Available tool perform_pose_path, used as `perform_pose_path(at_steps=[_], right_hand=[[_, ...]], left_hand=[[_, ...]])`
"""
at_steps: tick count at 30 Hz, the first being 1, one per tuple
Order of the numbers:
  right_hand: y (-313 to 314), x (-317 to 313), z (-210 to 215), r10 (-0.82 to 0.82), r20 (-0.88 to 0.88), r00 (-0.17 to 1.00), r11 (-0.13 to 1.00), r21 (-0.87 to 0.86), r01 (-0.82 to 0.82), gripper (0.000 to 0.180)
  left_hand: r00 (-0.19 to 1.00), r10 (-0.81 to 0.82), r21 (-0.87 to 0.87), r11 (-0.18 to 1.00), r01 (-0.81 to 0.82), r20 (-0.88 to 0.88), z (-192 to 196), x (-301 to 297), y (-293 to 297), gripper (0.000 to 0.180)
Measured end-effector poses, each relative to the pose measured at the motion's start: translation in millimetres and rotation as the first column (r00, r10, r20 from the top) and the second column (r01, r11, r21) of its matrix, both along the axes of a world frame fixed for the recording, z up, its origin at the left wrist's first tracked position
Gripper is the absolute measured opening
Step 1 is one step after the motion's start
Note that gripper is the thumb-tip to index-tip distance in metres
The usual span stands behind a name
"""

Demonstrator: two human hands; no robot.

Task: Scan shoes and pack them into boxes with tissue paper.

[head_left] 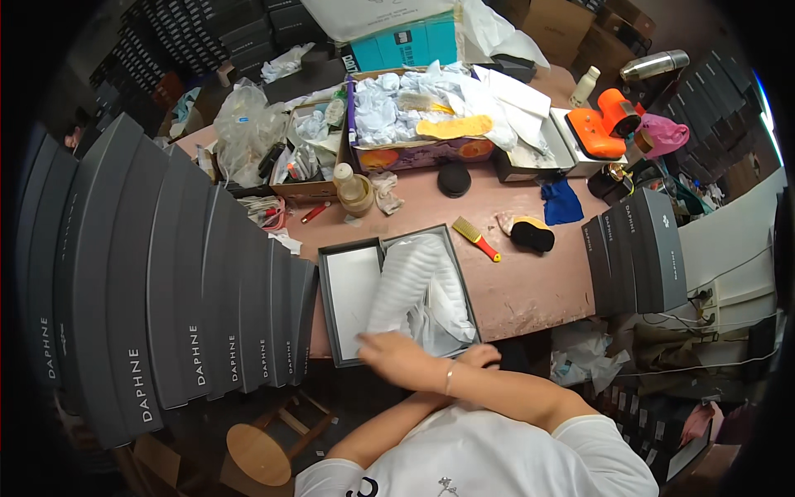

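An open dark grey shoe box (460, 273) lies at the near edge of the reddish table, filled with white tissue paper (443, 311) and a long white-wrapped item (406, 277). Its lid (352, 290) lies upturned against the box's left side. My arms are crossed. My right hand (397, 354), with a bracelet at the wrist, rests flat with fingers spread on the front rim where box and lid meet. My left hand (482, 356) sits curled at the box's near right corner, mostly hidden behind my right forearm.
Several dark grey shoe boxes (166, 282) stand in a row on the left, three more (638, 248) on the right. Behind the open box lie a yellow brush (474, 237), a black pad (532, 235), a blue cloth (561, 201) and a paper-filled carton (414, 153). A wooden stool (258, 451) stands below.
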State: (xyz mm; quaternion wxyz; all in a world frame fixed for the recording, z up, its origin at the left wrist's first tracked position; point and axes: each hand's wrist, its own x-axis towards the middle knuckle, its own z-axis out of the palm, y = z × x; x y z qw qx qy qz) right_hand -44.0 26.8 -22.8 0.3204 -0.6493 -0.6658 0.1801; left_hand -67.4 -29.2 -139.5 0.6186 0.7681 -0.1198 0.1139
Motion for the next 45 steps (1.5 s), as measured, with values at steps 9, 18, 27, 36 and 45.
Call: perform_pose_path(at_steps=[9,18,27,36,45], right_hand=[[-73,56,-22,-0.433,-0.216,0.875,0.887,-0.274,0.371,0.026],[-52,67,-143,-0.310,0.251,0.917,0.709,-0.581,0.399,0.032],[-50,54,-48,-0.455,-0.840,0.296,0.877,-0.481,-0.018,0.032],[-17,84,6,-0.358,0.011,0.934,0.920,0.173,0.351,0.025],[-28,-2,29,-0.145,-0.337,0.930,0.988,0.005,0.156,0.029]], left_hand=[[0.334,0.558,-0.309,0.142,-0.940,-0.760,-24,-58,142,0.040],[0.609,0.562,-0.373,0.486,-0.791,-0.560,38,-73,78,0.051],[0.633,0.683,-0.042,0.666,-0.744,-0.365,81,-61,64,0.086],[0.526,0.529,-0.570,0.095,-0.816,-0.666,66,-96,128,0.024],[0.639,0.373,-0.515,0.385,-0.766,-0.672,18,-114,169,0.052]])
